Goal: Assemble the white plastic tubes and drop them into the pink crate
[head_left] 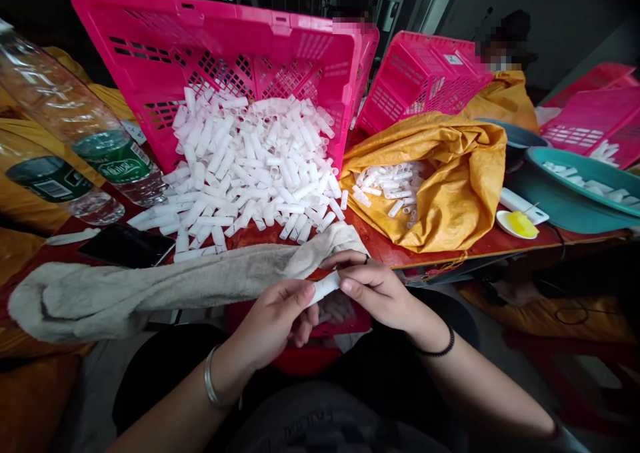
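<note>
A short white plastic tube [325,288] is held between my two hands, above my lap at the table's front edge. My left hand [283,316] pinches its left end between thumb and fingers. On the other end, the thumb and fingers of my right hand [375,289] close round it. Just beyond lies a rolled grey towel [200,279] along the table edge. Behind the towel a big heap of similar white tubes [260,166] spills from a tipped pink crate [215,23] onto the table.
Right of the heap, an open yellow sack [463,186] holds more white tubes. Farther right are a teal basin [555,199] and a small dish with a yellow item [520,225]. Two plastic bottles [107,139] and a dark phone [126,245] are at left. People sit beyond more crates.
</note>
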Demonstrator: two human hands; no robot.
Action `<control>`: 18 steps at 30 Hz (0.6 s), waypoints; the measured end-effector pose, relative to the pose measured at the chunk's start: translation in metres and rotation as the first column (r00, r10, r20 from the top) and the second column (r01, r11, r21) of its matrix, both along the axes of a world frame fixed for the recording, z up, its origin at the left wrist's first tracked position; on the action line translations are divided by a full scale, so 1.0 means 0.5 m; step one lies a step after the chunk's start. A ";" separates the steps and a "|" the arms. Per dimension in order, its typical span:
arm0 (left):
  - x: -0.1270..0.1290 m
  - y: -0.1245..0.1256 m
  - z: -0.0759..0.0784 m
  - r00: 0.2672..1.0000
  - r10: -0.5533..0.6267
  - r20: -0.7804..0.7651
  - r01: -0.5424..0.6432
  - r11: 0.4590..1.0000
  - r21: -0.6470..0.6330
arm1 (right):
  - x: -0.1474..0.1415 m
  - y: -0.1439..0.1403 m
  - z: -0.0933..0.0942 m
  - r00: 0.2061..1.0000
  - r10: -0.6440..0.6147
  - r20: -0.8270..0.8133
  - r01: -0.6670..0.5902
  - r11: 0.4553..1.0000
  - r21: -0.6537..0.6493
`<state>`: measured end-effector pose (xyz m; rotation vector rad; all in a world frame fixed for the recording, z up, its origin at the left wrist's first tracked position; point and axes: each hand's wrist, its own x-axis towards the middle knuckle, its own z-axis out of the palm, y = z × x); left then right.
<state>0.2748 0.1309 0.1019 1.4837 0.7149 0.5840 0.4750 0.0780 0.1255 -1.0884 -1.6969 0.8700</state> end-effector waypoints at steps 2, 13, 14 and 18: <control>-0.002 -0.002 -0.009 0.996 0.084 0.001 -0.073 0.863 0.500 | -0.005 -0.004 -0.009 0.993 -0.033 -0.115 0.017 0.990 -0.138; -0.037 -0.027 -0.185 0.988 0.007 -0.154 0.136 0.425 0.895 | 0.033 -0.079 -0.127 0.869 -0.210 -0.448 -0.269 0.559 -0.784; -0.045 -0.027 -0.213 0.985 0.034 -0.167 0.129 0.490 0.862 | 0.041 -0.082 -0.141 0.865 -0.258 -0.430 -0.231 0.555 -0.799; -0.092 0.007 -0.317 0.928 0.229 -0.295 0.085 0.640 0.764 | 0.108 -0.090 -0.166 0.792 -0.581 -0.188 0.226 0.565 -0.793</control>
